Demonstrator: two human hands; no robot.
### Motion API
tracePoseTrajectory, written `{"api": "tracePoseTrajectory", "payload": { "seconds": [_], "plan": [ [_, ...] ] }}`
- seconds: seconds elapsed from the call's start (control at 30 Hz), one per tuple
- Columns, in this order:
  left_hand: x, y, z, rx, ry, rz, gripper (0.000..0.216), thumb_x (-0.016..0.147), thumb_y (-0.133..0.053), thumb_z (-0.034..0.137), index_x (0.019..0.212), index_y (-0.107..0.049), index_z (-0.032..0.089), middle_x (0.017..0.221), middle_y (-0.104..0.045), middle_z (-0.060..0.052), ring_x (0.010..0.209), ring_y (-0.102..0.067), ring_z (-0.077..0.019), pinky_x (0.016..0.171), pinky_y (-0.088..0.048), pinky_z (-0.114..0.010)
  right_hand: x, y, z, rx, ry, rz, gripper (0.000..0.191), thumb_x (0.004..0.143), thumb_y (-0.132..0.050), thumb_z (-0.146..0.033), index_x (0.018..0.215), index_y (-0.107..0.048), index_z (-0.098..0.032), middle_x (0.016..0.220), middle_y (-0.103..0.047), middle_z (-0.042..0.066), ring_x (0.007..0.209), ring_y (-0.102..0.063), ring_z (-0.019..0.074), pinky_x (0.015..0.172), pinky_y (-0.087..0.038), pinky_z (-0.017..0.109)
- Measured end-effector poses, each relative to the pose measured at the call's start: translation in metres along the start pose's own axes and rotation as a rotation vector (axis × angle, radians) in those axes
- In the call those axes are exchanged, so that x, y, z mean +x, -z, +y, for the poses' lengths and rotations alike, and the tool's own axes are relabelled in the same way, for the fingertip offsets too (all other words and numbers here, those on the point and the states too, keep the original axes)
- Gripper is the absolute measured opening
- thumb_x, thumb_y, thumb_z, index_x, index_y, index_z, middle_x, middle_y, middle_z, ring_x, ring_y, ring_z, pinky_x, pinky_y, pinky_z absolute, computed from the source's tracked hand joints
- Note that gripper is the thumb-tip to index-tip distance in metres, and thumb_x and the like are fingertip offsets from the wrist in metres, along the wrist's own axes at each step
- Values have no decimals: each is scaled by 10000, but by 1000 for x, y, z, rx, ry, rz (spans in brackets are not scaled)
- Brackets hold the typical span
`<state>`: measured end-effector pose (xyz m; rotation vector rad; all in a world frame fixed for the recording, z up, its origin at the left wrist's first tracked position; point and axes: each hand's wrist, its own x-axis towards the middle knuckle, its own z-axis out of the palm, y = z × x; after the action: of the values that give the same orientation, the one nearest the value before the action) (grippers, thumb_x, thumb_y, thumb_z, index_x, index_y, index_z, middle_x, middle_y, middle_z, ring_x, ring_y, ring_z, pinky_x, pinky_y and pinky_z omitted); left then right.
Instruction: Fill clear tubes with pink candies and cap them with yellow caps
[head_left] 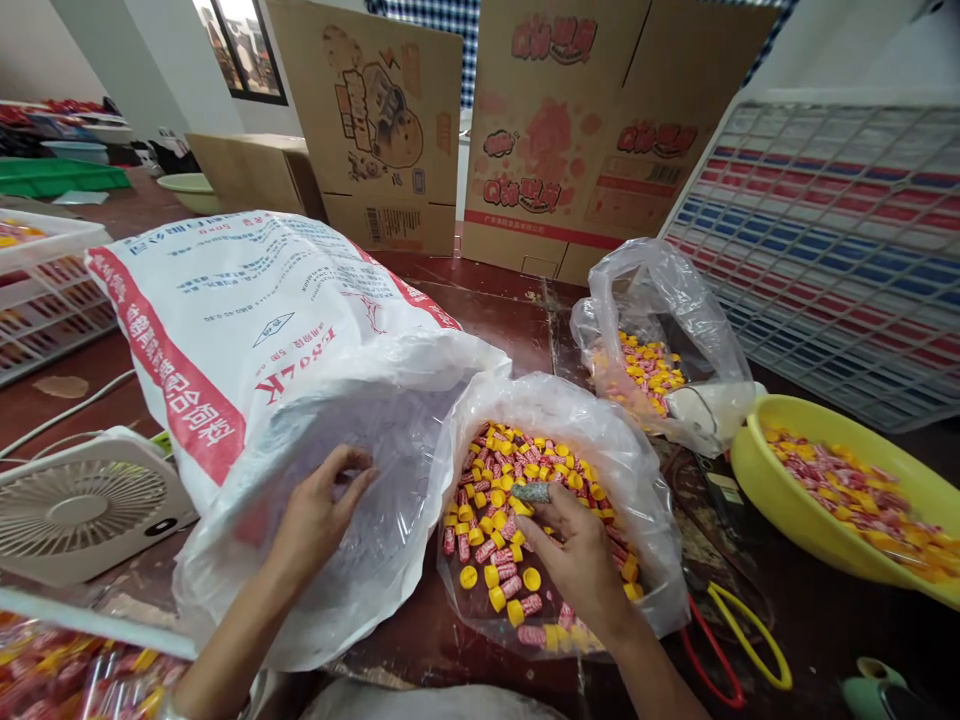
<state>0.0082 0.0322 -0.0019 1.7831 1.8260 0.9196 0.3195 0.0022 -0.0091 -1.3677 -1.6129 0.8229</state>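
Note:
My left hand (324, 512) is inside the mouth of a large white printed sack (262, 290). Its thumb and fingertips come close together over clear plastic pieces (397, 480); anything between them is too small to make out. Over a clear plastic bag (637, 450) my right hand (581, 555) reaches, index finger and thumb apart. A grey-green wrap covers that index fingertip. Many small red-and-white patterned cylinders with yellow caps (495, 520) fill the bag, just under the right fingers.
A yellow basin (750, 470) of similar pieces and another plastic bag (660, 260) lie right. A white fan (82, 510) sits left. Cardboard boxes (397, 110) stand behind, with a white wire rack (825, 250). Red and yellow loops (750, 640) are near the front.

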Motion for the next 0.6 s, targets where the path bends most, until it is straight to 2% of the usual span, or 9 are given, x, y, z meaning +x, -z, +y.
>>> {"api": "tracePoseTrajectory", "payload": {
  "seconds": [0.1,0.23,0.33,0.47,0.53,0.6],
  "plan": [
    [-18,-5,17,-225,79,-53,295,849,-646,515,921,-517,260,987,-772,-58,945,-735,-260,862,-551,-365,3,-10,-16,119,50,45,172,928,-679,-357,995,-631,-207,975,-764,76,933,-751,231,849,-616,347],
    [-49,-19,52,-591,249,-328,455,725,-813,462,1089,-643,248,961,-815,-72,949,-762,-285,875,-580,-351,7,-21,-43,200,146,59,163,941,-680,-316,1053,-647,-203,974,-763,66,897,-752,211,828,-617,322],
    [-64,-26,71,-766,294,-469,402,746,-826,433,1067,-721,214,991,-818,-81,947,-760,-274,869,-587,-325,11,-24,-58,144,292,-29,126,943,-680,-266,1049,-666,-199,999,-746,62,938,-731,196,861,-596,306],
    [-73,-30,75,-1081,362,-511,343,780,-829,377,1050,-725,193,992,-807,-71,890,-754,-227,813,-594,-289,10,-19,-66,60,442,-203,115,1000,-589,-229,1061,-677,-188,1047,-738,81,1023,-702,185,915,-570,296],
    [-75,-32,73,-1177,425,-530,318,787,-832,345,1041,-724,187,967,-801,-68,860,-751,-214,781,-593,-280,5,-16,-64,5,486,-307,212,977,-638,-328,1128,-651,-180,1132,-724,105,1113,-682,215,981,-558,333],
    [-77,-34,74,-1258,499,-540,302,786,-839,327,1020,-716,183,931,-791,-62,837,-747,-207,762,-590,-278,-3,-17,-60,-101,534,-341,497,874,-751,-449,1247,-586,-163,1252,-680,144,1222,-632,273,1062,-524,404]
  ]
}}
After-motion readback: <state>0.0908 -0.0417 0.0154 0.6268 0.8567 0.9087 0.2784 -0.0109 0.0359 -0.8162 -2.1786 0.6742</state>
